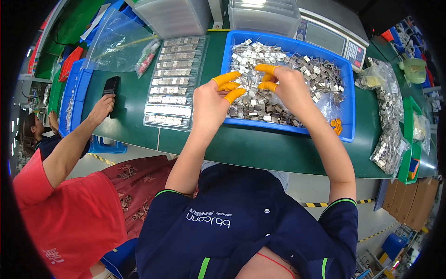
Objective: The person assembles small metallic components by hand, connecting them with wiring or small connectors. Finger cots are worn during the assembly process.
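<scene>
A blue bin is heaped with small metal-and-white parts. Over its middle, my left hand and my right hand face each other, a short gap between their fingertips. Orange-yellow finger cots cover the working fingertips of both. The fingers of each hand curl into a pinch among the parts. Whatever lies between the fingertips blends with the pile and cannot be made out. Left of the bin lies a clear tray holding rows of similar parts, near my left hand.
A digital scale and clear plastic boxes stand behind the bin. Bags of parts lie at right beside a green tray. At left, a co-worker's hand holds a black phone beside a plastic bag.
</scene>
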The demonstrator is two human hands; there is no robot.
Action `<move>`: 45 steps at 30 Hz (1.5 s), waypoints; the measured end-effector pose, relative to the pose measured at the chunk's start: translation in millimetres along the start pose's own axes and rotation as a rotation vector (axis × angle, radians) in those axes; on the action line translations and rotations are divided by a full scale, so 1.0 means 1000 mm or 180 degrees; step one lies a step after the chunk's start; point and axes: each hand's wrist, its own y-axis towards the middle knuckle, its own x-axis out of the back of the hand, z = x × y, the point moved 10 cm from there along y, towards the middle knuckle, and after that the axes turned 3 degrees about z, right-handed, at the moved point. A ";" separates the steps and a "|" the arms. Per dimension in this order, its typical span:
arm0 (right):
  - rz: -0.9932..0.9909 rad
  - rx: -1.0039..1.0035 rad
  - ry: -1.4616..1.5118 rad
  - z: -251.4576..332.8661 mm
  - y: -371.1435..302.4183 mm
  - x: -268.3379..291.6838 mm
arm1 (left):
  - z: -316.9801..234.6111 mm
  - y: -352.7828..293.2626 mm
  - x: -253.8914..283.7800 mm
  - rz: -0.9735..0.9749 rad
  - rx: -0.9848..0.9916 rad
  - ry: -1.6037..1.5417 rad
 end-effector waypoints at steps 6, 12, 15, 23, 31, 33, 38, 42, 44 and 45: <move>-0.0715 0.0062 0.0647 0.000 -0.021 0.019 | 0.003 -0.006 -0.015 0.0388 0.0452 -0.2244; -0.0345 -0.1336 0.3325 -0.022 -0.040 -0.012 | 0.005 -0.010 -0.028 0.0550 0.0588 -0.2544; -0.0589 -0.1427 0.3195 -0.035 -0.046 -0.002 | -0.003 -0.010 -0.010 0.0110 0.0135 -0.1294; -0.1081 -0.1538 0.3151 -0.056 -0.065 0.020 | -0.047 -0.004 -0.026 0.0105 -0.1522 0.1643; -0.0676 -0.1464 0.2449 -0.066 -0.075 0.014 | -0.037 -0.004 -0.072 0.1203 -0.1326 0.2013; -0.0882 -0.1513 0.2645 -0.069 -0.081 0.017 | -0.033 0.000 -0.067 0.1361 -0.0889 0.1490; -0.1041 -0.1598 0.2587 -0.060 -0.082 0.021 | -0.019 0.002 -0.035 0.0826 0.0010 0.0036; -0.0869 -0.1283 0.2822 -0.029 -0.069 0.013 | -0.016 -0.009 -0.034 0.0681 0.0487 -0.2031; -0.1071 -0.1290 0.3511 -0.018 -0.068 0.009 | -0.019 -0.017 -0.036 0.0633 0.0542 -0.2401; -0.1149 -0.1297 0.3572 -0.012 -0.068 0.009 | -0.022 -0.021 -0.039 0.0792 0.0548 -0.2453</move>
